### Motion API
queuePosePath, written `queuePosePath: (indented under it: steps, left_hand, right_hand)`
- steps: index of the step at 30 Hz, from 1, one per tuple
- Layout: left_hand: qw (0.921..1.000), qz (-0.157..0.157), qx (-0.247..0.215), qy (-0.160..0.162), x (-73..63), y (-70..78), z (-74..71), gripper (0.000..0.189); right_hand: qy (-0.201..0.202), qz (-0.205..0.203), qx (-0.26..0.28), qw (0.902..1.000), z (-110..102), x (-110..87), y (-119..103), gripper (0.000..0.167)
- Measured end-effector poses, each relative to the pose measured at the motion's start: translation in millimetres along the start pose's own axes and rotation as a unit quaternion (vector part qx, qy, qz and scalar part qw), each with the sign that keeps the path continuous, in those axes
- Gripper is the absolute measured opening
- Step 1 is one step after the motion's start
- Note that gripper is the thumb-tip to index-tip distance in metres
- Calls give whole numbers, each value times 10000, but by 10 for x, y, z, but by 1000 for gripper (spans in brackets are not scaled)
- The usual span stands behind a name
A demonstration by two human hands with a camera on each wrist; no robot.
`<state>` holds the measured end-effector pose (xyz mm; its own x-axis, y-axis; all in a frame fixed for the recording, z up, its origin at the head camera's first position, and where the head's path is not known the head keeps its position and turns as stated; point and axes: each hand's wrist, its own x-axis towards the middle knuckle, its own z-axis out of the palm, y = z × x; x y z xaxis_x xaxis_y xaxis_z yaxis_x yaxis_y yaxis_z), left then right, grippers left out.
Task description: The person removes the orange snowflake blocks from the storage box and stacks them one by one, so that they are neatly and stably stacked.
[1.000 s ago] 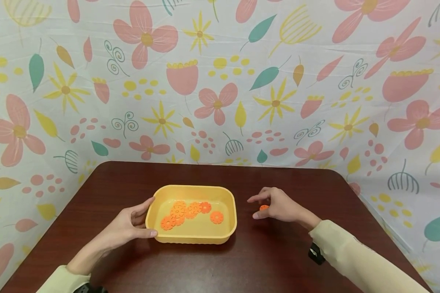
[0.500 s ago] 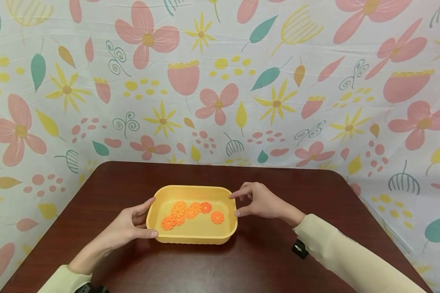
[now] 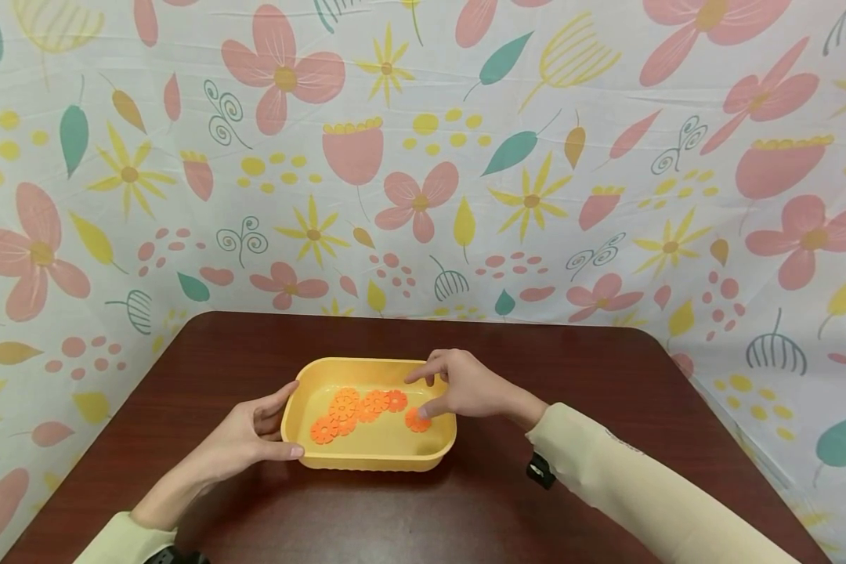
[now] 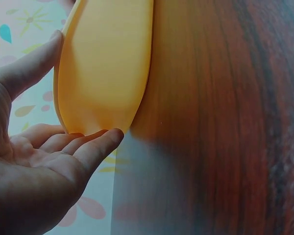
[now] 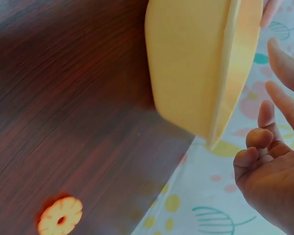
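Note:
A yellow plastic basin (image 3: 366, 463) rests on the table, with several orange notched flower discs (image 3: 343, 406) inside. My left hand (image 3: 236, 439) holds its left end, thumb at one corner and fingers along the other; the left wrist view shows the fingertips against the basin wall. My right hand (image 3: 465, 385) is over the basin's right end, thumb and index finger apart with nothing between them. Its thumb overlaps the rightmost disc (image 3: 415, 421) in the head view; contact cannot be told. Another orange disc (image 5: 61, 216) lies on the table, hidden in the head view.
The dark wooden table (image 3: 366, 525) has rounded far corners. A white cloth (image 3: 423, 258) with flower prints hangs behind and beside it. Black straps with small devices show at both sleeves.
My right hand has moved left, from the loose disc on the table to over the basin's right end. The left hand and the basin have stayed put.

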<state>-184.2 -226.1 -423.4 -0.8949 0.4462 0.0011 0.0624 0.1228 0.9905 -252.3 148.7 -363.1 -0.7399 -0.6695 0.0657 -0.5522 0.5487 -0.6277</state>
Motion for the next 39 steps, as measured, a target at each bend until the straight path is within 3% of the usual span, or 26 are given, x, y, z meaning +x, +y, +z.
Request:
queuePosePath:
  steps: [12,25,39]
  left_hand:
    - [9999,-60,-62,51,-29,-6,3,104]
    - [10000,-44,1,12,-2,-2,-8,104]
    - [10000,20,54,-11,-3,-3,-17,106]
  right_hand:
    - [-203,-317,65,9993,237,277,-56,44]
    - [-304,-211,188,9991,354,459,-23,49]
    - [-444,-75,-92,9989,428,610,10,50]
